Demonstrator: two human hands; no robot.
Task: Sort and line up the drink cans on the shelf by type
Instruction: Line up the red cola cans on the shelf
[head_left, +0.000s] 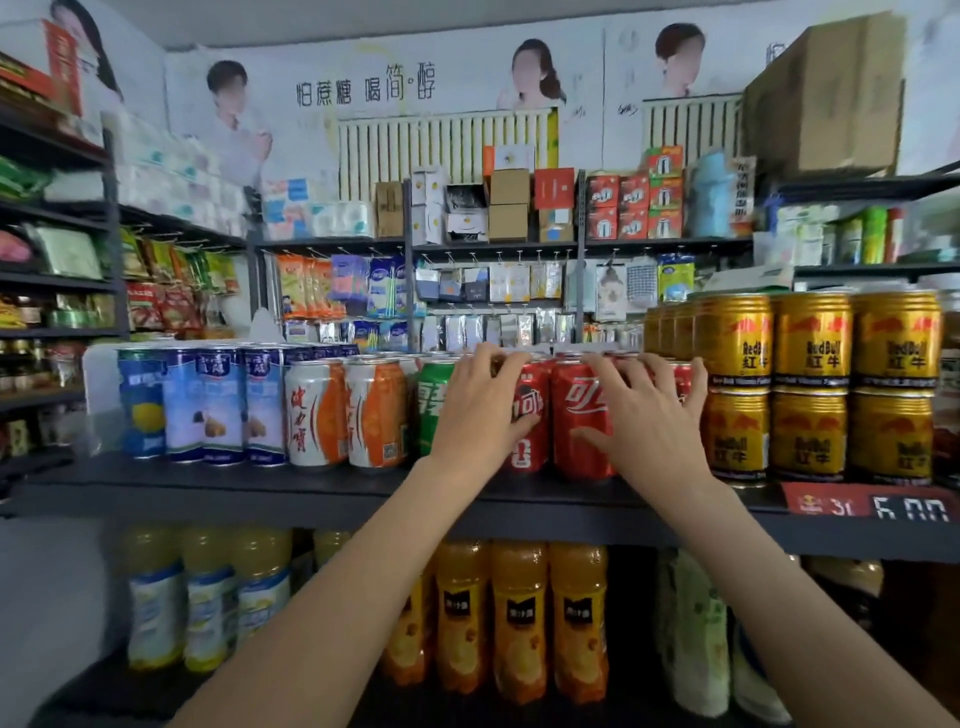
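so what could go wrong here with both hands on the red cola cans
1. The left hand and right hand lie spread over the red cola cans, which stand near the shelf's front edge; a pull forward might tip one off.
2. The gold cans sit stacked two high right beside the right hand; a sideways nudge could topple the upper row.
3. The green can sits close against the left hand and could get knocked.

cans (582, 415) packed tight, shelf lip (208, 480) free
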